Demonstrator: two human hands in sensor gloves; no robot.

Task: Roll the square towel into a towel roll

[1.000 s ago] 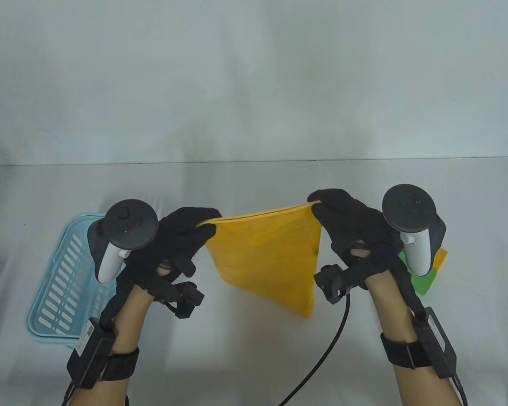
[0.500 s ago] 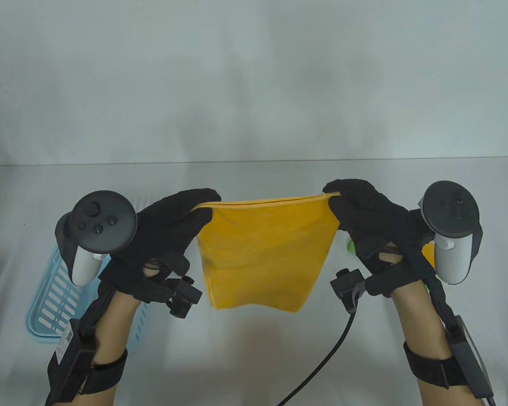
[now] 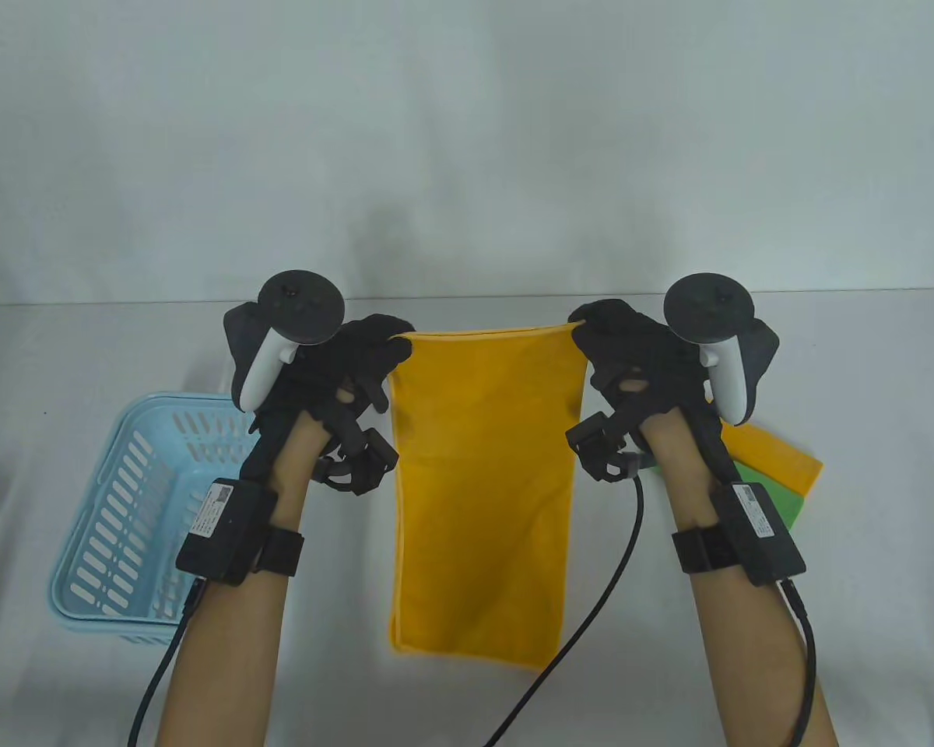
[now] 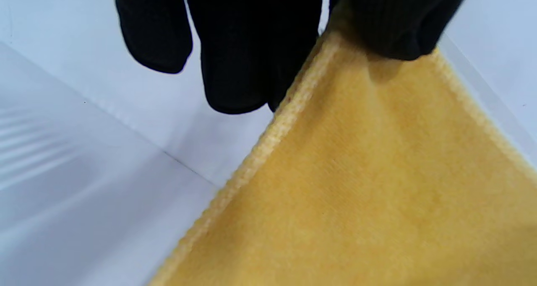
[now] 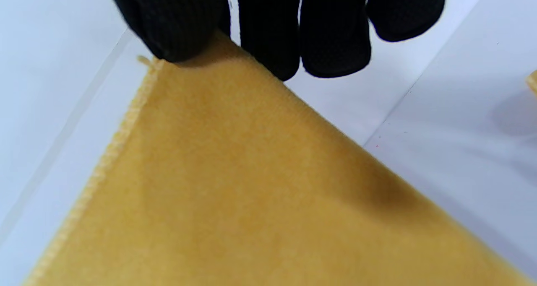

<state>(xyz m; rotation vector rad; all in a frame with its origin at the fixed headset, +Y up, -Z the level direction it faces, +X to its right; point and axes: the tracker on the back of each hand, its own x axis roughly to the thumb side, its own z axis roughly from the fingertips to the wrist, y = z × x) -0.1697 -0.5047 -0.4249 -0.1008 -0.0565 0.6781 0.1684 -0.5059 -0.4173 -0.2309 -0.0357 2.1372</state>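
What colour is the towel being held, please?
Yellow-orange towel, shown best in the table view.

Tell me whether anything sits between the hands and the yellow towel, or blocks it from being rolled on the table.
Nothing visible does. The left hand and right hand already pinch the far corners of the yellow towel, which lies stretched out on the table. The basket and other cloths lie off to the sides.

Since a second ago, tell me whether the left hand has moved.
Yes. The left hand has moved away from the person toward the table's back edge, clearing the basket it overlapped before, still pinching the towel corner.
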